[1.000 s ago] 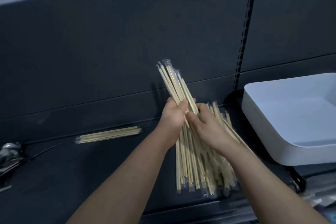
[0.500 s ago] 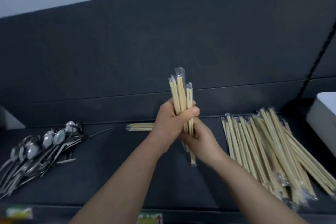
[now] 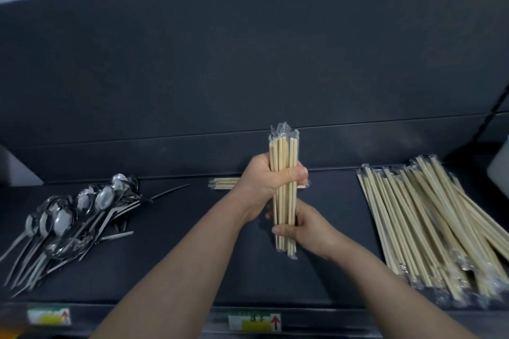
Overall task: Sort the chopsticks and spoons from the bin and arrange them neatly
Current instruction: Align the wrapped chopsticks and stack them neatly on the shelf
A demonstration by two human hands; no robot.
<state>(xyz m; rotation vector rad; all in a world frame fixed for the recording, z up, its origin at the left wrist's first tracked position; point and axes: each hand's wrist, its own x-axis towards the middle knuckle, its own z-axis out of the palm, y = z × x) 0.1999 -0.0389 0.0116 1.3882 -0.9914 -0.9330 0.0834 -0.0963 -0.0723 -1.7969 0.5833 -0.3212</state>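
While both of my hands grip it, a small bundle of wrapped chopsticks stands nearly upright above the middle of the dark tabletop. My left hand is closed around the bundle's upper half, and my right hand is closed around its lower half. The bundle's long axis runs vertically in the view. Its crinkled plastic wrapper ends point up toward the back wall, and its lower ends hang just below my right hand, clear of the tabletop as far as I can tell.

One risk I see is that the lower ends are uneven. If I loosen my grip to square them, a pair could slip out and fall crooked. Slick plastic sleeves would make that more likely.

Another risk is mixing piles. A short row of chopsticks lies crosswise just behind my left hand, partly hidden. A large fanned pile of chopsticks lies to the right, and a heap of metal spoons lies well apart on the left. Setting the bundle down at the wrong angle would spoil the neat row.
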